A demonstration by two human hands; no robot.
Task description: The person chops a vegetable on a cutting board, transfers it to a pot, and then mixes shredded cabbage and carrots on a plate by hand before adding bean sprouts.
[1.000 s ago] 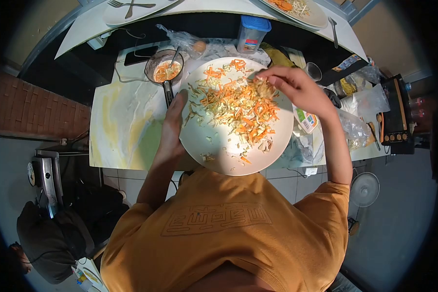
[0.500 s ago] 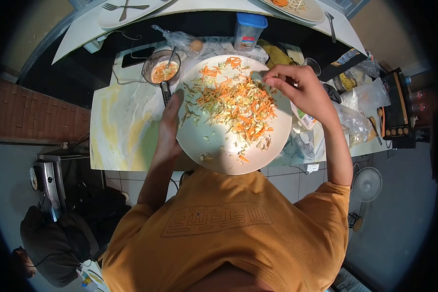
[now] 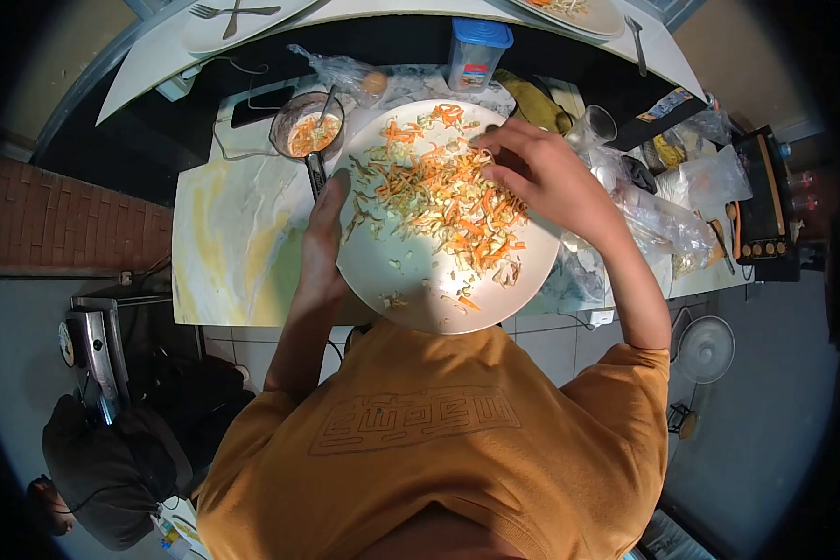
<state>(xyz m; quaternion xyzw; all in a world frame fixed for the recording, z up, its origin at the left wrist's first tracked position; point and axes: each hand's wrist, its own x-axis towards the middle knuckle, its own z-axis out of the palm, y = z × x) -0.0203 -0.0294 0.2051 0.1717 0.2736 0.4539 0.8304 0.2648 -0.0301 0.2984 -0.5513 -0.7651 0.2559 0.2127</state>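
Left hand [image 3: 322, 245], fingers flat, grips the left rim of the round white plate [image 3: 411, 289], apparently steadying it above the pale marbled counter [image 3: 238, 233]. Shredded orange-and-white vegetable strips [image 3: 443, 191] cover the plate. Right hand [image 3: 537, 173] curls fingertips down into the strips at the far rim. Cluttered kitchen beyond.

Home kitchen: cluttered marble counter [image 3: 243, 243], food plate [image 3: 411, 289], bowl [image 3: 305, 131].

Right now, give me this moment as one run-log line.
left hand: holds plate rim | right hand: fingers in shredded vegetables | bowl: beside plate
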